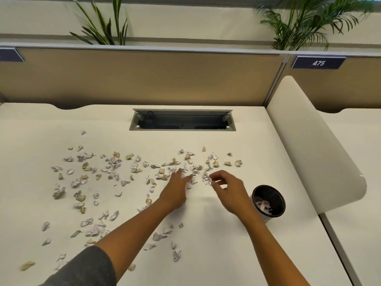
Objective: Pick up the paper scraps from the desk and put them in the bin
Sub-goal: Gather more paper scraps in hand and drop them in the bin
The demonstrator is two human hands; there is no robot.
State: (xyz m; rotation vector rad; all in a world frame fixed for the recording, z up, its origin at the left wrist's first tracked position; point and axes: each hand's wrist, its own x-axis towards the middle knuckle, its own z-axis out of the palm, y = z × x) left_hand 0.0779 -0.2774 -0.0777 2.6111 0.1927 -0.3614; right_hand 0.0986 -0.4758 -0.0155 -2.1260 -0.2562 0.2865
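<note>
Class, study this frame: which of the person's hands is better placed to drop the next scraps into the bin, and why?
Probably the right hand. It pinches at paper scraps and lies nearer the black mesh bin, which stands just to its right. The left hand lies flat on scraps farther from the bin.

Dozens of paper scraps (115,162), one bin (269,200), two hands (175,193).

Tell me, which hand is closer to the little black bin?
The right hand. It hovers just left of the bin, over the scraps. The left hand lies further left, fingers spread on the desk.
</note>
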